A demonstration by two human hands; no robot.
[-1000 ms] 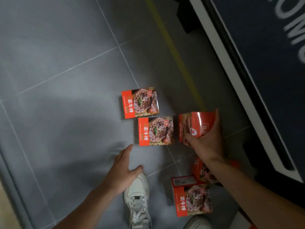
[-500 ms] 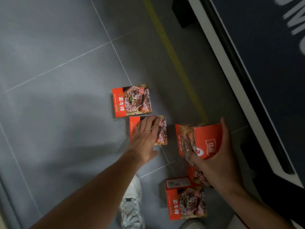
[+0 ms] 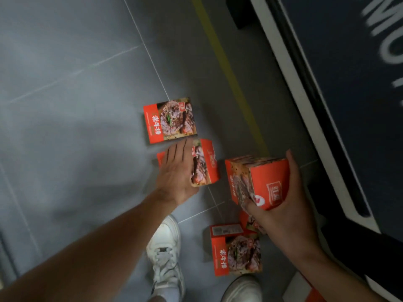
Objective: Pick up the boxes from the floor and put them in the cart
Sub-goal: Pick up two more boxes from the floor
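The right hand (image 3: 283, 205) gripped a red box (image 3: 259, 182) clear of the grey tiled floor (image 3: 76, 105), thumb at the box's near lower corner and fingers wrapped up its far side toward one o'clock; the box sat tilted, just at eleven o'clock of the palm. The left hand (image 3: 177, 177) lay over a second box (image 3: 204, 164), fingers straight and close together pointing to twelve o'clock, with the thumb hidden below the box's near edge, so whether it pinched could not be told. That box stood tipped up on one side, its right half showing at three o'clock of the hand. A third box (image 3: 171, 119) lay flat on the floor just at twelve o'clock of the left fingertips. A fourth box (image 3: 236, 251) rested on the floor at six o'clock of the right hand, beside a white shoe (image 3: 164, 251) at its nine o'clock. A partly hidden box (image 3: 250, 221) peeked out under the right wrist.
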